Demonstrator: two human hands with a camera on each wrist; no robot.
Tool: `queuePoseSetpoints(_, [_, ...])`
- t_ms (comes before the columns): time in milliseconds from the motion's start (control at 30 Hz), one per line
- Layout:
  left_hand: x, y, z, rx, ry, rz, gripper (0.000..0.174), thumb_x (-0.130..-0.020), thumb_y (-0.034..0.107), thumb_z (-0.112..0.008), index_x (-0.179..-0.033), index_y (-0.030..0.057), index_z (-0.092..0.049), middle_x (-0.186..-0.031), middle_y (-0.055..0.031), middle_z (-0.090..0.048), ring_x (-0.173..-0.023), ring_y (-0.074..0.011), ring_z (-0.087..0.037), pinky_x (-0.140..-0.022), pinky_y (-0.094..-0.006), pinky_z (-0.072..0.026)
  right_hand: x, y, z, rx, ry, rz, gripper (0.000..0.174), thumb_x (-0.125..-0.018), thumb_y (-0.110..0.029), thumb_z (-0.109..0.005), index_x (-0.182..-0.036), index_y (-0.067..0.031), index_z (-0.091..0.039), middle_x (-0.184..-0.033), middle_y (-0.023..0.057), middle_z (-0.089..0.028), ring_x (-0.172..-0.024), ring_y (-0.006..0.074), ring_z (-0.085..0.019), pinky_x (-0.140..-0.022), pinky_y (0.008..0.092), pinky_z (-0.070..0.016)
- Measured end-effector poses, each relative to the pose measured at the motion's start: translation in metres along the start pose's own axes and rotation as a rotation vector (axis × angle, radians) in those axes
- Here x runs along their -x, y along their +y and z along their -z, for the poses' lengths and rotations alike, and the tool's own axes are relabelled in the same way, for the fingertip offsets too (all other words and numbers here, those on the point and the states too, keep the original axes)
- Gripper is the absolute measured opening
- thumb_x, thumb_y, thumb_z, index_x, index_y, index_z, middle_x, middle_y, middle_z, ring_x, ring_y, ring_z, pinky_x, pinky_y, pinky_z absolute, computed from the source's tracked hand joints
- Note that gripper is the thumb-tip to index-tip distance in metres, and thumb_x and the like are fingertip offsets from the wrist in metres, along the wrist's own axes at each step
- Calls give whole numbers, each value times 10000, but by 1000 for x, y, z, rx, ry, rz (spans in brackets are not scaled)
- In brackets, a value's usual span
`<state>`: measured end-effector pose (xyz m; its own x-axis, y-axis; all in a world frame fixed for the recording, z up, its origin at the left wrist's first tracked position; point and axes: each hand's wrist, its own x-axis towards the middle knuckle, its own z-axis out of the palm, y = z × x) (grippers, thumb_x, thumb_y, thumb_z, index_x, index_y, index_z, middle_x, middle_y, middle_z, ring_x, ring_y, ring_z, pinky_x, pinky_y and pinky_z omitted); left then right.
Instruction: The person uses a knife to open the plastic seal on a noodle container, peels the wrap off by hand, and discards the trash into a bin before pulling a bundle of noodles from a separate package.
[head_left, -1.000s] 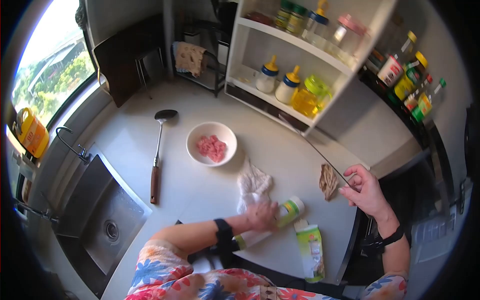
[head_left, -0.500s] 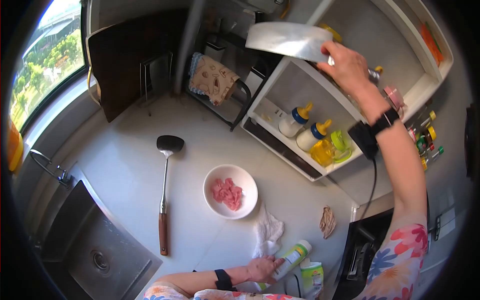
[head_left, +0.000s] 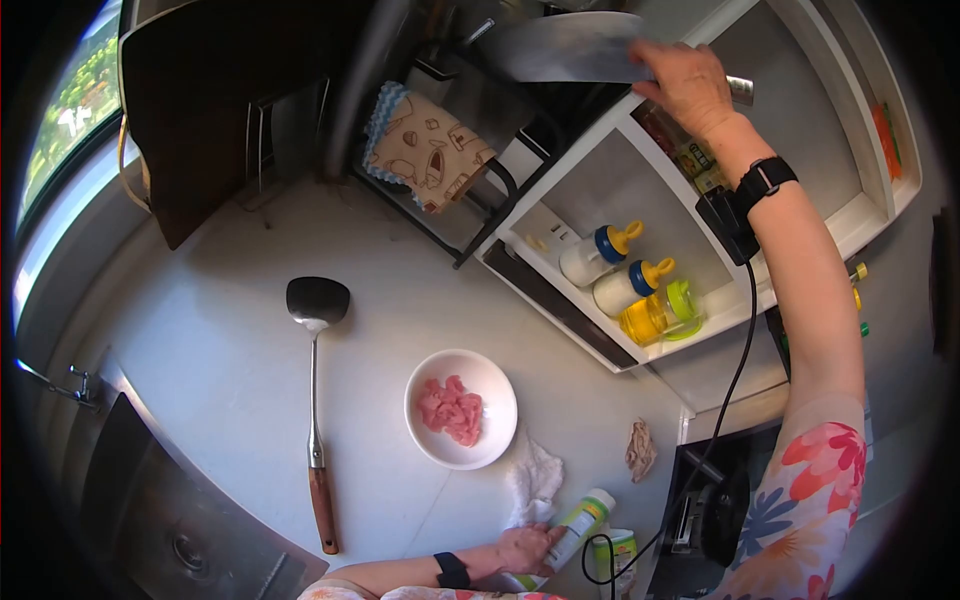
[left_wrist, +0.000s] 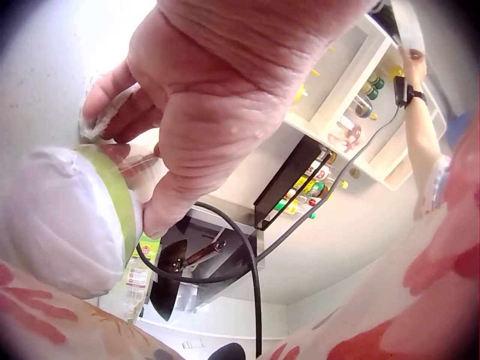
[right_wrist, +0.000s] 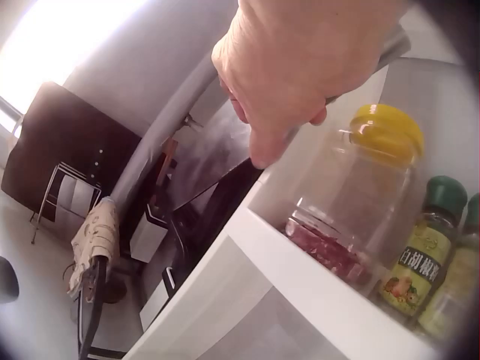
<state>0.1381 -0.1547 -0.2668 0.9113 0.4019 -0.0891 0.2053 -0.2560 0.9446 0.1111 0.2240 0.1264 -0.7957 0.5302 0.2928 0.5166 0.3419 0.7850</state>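
Note:
High at the black rack [head_left: 440, 75], my right hand [head_left: 690, 88] grips a broad-bladed metal knife [head_left: 575, 50], its blade pointing left. In the right wrist view, the right hand [right_wrist: 300, 67] is curled round the handle, and the blade [right_wrist: 214, 154] slants down beside the white shelf [right_wrist: 300, 289]. My left hand [head_left: 527, 548] lies over a green-and-white cylindrical container [head_left: 583, 520] at the counter's near edge. The left wrist view has the left hand [left_wrist: 217, 97] with thumb and fingers around the container [left_wrist: 67, 217], fingertips by a white cloth [left_wrist: 112, 112].
A white bowl of pink meat [head_left: 450, 410] stands mid-counter, with a spatula [head_left: 315, 400] to its left. The sink [head_left: 180, 520] is at lower left. Bottles [head_left: 590, 255] stand in the shelf, and a black cable [head_left: 750, 340] hangs from the right wrist.
My right hand has risen from the lower right to the rack, and the blade has shifted slightly left and up since half a second ago. The left hand stays on the container.

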Motion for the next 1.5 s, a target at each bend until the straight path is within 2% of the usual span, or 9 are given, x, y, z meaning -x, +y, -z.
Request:
queuePoseSetpoints(233, [7,0,8,29,-14,-5,829,-714,355,-716,-1376,56,-316,-1200,-211,-498,-1136,-347,-501,-950,-392,-426,-56,-27,-3,121,-193,-92,211,-768,-194,-561,-932,-96,-652,-1027,108,-649,-1193,301,-460,-991,664,-252])
queuePoseSetpoints(400, [7,-9,0,63,71,-52,795,-725,358,-704,-1355,30,-345,-1211,-215,-490,-1136,-351,-499,-960,-388,-420,-74,-75,-24,304,-259,-71,285,-853,-88,-508,-1051,-228,-659,-1028,7,-668,-1171,220,-476,-1052,622,-112])
queuePoseSetpoints(700, [9,-13,1,118,87,-54,719,-710,347,-720,-1264,2,-418,-1147,-223,-514,-1074,-361,-528,-908,-400,-442,-69,-110,-50,186,-450,-16,279,-852,-75,-496,-1012,-225,-670,-1006,-3,-661,-1190,223,-451,-1050,647,-93])
queuePoseSetpoints(800, [7,-15,-1,80,69,-37,783,-711,396,-708,-1324,36,-380,-1163,-196,-504,-1075,-348,-524,-920,-400,-437,-55,-106,-60,77,-99,4,215,-804,-92,-568,-978,-172,-665,-1022,-18,-632,-1144,221,-478,-1026,624,-187])
queuePoseSetpoints(933, [9,-10,7,82,69,-28,710,-699,374,-724,-1239,14,-436,-1130,-209,-521,-1039,-360,-542,-888,-398,-456,1,-111,19,-374,97,146,165,-764,-123,-513,-831,-78,-658,-900,99,-653,-985,285,-559,-909,576,-335])
queuePoseSetpoints(1067, [12,-2,7,67,115,6,695,-678,347,-738,-1215,15,-448,-1120,-209,-529,-1046,-359,-542,-887,-396,-462,80,-105,107,-590,-224,198,144,-797,-111,-502,-776,-42,-627,-875,139,-634,-923,300,-564,-824,461,-367])
queuePoseSetpoints(1200, [9,6,8,2,97,45,710,-678,364,-725,-1231,10,-452,-1154,-206,-529,-1088,-348,-524,-923,-388,-446,186,-95,144,-167,-131,303,147,-880,-150,-484,-890,-32,-571,-868,155,-626,-806,314,-610,-779,427,-427])
queuePoseSetpoints(1300, [9,16,16,-48,35,96,759,-699,401,-722,-1267,-18,-443,-1142,-227,-548,-1079,-339,-543,-923,-374,-447,261,-88,172,-558,-218,43,172,-714,-67,-646,-881,-100,-627,-941,53,-636,-1018,259,-545,-1012,536,-265])
queuePoseSetpoints(1500, [5,19,18,-76,155,191,745,-793,485,-657,-1277,-44,-454,-1180,-262,-536,-1010,-337,-590,-888,-386,-470,400,-90,240,-658,-493,-230,163,-663,-72,-686,-812,-71,-619,-919,53,-626,-949,253,-583,-978,508,-312])
